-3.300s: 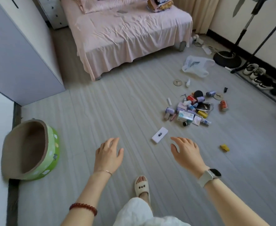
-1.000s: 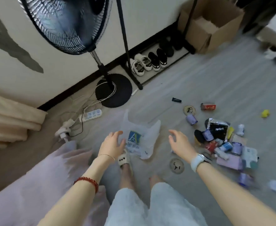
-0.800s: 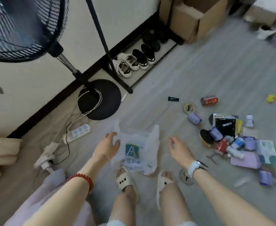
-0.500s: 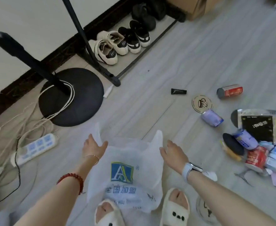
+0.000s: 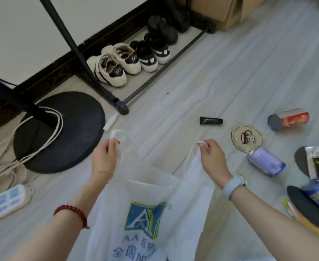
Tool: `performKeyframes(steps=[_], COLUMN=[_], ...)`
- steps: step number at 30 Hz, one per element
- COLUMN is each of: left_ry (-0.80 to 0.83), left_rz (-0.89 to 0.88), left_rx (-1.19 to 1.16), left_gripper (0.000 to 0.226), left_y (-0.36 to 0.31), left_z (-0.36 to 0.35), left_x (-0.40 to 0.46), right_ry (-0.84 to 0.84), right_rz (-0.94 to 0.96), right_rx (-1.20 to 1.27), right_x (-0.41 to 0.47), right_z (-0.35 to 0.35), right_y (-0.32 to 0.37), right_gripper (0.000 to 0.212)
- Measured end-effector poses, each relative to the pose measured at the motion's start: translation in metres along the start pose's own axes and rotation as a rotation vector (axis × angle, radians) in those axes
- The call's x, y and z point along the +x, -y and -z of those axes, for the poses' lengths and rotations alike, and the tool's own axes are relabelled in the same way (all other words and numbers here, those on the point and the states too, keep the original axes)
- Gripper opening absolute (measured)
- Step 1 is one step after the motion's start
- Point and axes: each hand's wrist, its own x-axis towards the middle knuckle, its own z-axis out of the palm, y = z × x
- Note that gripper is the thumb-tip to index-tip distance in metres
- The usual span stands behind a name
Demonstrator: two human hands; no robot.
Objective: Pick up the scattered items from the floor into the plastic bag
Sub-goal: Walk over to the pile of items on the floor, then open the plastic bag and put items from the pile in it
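Plastic bag held by both handles

The plastic bag point(image 5: 147, 200) hangs above the floor point(image 5: 221, 76). The left hand point(image 5: 103, 157) pinches one handle, the right hand point(image 5: 212, 159) the other. To the right lie a black tube point(image 5: 211, 120), a coaster point(image 5: 247, 138) and a red can point(image 5: 288, 119).

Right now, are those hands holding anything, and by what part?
Yes. Both hold the plastic bag by its handles: the left hand pinches the left handle loop, and the right hand pinches the right one.
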Motion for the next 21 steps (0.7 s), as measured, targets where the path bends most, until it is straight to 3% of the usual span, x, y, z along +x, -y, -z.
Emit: performKeyframes(steps=[8, 13, 17, 21], left_ry=[-0.127, -0.013, 0.074, 0.397], left_rz=[-0.190, -0.222, -0.439, -0.668], left_rx=[-0.382, -0.514, -0.161, 0.383], left_gripper=[0.029, 0.039, 0.042, 0.049], left_y=[-0.165, -0.176, -0.103, -0.003], left_z=[0.016, 0.000, -0.047, -0.086], left_x=[0.044, 0.045, 0.027, 0.018], right_ry=[-0.349, -0.400, -0.384, -0.187], right_rz=[0.225, 0.323, 0.444, 0.327], right_rx=[0.385, 0.476, -0.006, -0.511], right_x=[0.054, 0.057, 0.048, 0.016], right_z=[0.116, 0.137, 0.102, 0.057], right_y=[0.078, 0.066, -0.014, -0.114], right_gripper=[0.020, 0.038, 0.046, 0.047])
